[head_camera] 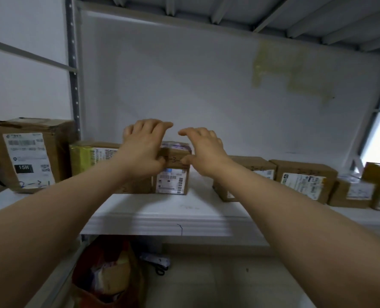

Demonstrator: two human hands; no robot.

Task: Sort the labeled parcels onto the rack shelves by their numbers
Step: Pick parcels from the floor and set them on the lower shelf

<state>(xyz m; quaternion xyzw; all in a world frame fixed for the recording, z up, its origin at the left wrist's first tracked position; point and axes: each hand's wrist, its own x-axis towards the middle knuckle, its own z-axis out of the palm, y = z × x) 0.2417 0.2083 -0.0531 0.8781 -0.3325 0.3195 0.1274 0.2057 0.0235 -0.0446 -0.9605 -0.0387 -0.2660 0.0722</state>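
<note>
– Cardboard first: where is the parcel under handling?
– I report a small brown parcel (172, 174) standing on the white shelf (162, 216), about midway along it and set back from the front edge, label face toward me. Its left side touches a box with yellow tape (89, 156).
– State of each grip?
– The left grip (143, 147) clasps the parcel's upper left corner, thumb on the front face, fingers curved over the top. The right grip (203, 150) clasps the upper right corner, thumb on the front, fingers arched above the top. Where the fingertips land behind is hidden from me.
– The number?
– Handwritten along the top of the front. The thumbs cover its ends, and I read only a 3.
– Neighbours?
– A tall box marked 15H (29, 156) stands toward the shelf's left end. A row of brown boxes (307, 181) runs toward the right end, apart from the parcel. Below the shelf, a bag (104, 274) sits on the floor.
</note>
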